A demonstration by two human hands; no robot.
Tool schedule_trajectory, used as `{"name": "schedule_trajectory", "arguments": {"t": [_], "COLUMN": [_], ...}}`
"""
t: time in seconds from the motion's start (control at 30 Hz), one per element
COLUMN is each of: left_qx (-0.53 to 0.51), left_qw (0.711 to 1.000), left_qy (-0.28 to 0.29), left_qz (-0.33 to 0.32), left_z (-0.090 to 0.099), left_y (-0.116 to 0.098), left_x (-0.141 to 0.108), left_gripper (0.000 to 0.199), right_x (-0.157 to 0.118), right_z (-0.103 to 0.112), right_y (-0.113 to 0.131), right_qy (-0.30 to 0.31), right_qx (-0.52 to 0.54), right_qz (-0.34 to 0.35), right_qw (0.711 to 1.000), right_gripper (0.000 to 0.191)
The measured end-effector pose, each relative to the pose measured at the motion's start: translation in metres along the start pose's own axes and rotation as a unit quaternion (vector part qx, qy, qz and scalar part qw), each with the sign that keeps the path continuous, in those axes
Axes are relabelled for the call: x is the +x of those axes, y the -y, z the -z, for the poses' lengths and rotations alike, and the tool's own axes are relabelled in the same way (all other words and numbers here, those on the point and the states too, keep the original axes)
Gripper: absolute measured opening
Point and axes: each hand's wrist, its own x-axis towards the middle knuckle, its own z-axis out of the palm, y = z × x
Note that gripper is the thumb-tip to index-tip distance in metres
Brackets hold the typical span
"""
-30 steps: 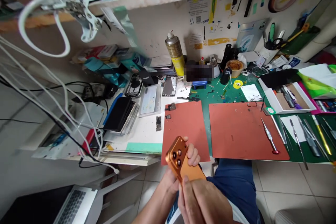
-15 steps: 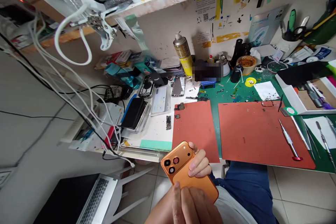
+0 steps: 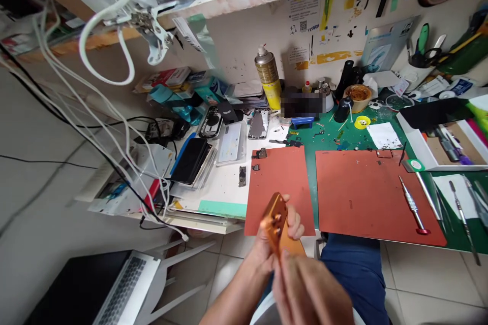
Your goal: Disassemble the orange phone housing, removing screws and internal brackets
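Note:
An orange smartphone (image 3: 293,245) with camera lenses on its back is held up over my lap, just off the bench's front edge. It is turned so that its narrow side edge faces me. Around its upper part wraps my left hand (image 3: 263,246), thumb on the near side and fingers on the far side. My right hand (image 3: 310,287) is closed at the phone's lower part, fingertips together against its side edge. These fingers cover much of the lower end, and whether anything small sits between them is hidden.
Two reddish mats (image 3: 373,198) lie on the green bench mat (image 3: 331,132). A screwdriver (image 3: 414,205) and tweezers are at the right. Phone parts (image 3: 229,143) and a spray can (image 3: 268,77) stand behind. White cables (image 3: 125,147) hang left, above a laptop (image 3: 91,284).
The phone has turned from showing its whole back to nearly edge-on. My right fingers have moved from its back to its side edge. The view has shifted slightly.

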Motion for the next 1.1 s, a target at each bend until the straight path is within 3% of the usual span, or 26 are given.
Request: {"name": "schedule_trajectory", "arguments": {"t": [0.1,0.23,0.33,0.53,1.1], "left_qx": [0.035,0.087,0.123,0.174,0.211], "left_qw": [0.999,0.996,0.992,0.984,0.977], "left_qy": [-0.017,-0.023,-0.024,-0.029,-0.011], "left_qz": [0.012,0.015,0.016,0.021,0.023], "left_z": [-0.017,-0.029,-0.032,-0.035,-0.027], "left_y": [-0.024,-0.039,-0.042,-0.043,-0.043], "left_x": [-0.009,-0.016,-0.015,-0.013,-0.013], "left_gripper": [0.040,0.045,0.046,0.045,0.048], "right_x": [0.026,0.042,0.036,0.027,0.028], "right_z": [0.026,0.045,0.047,0.047,0.048], "right_y": [-0.012,-0.029,-0.041,-0.050,-0.044], "right_qy": [-0.066,-0.084,-0.087,-0.082,-0.068], "right_qx": [-0.054,0.042,0.083,0.111,0.067], "right_qz": [-0.040,-0.193,-0.234,-0.240,-0.206], "right_qw": [0.996,0.977,0.965,0.961,0.974], "right_gripper": [0.019,0.031,0.036,0.035,0.029]}}
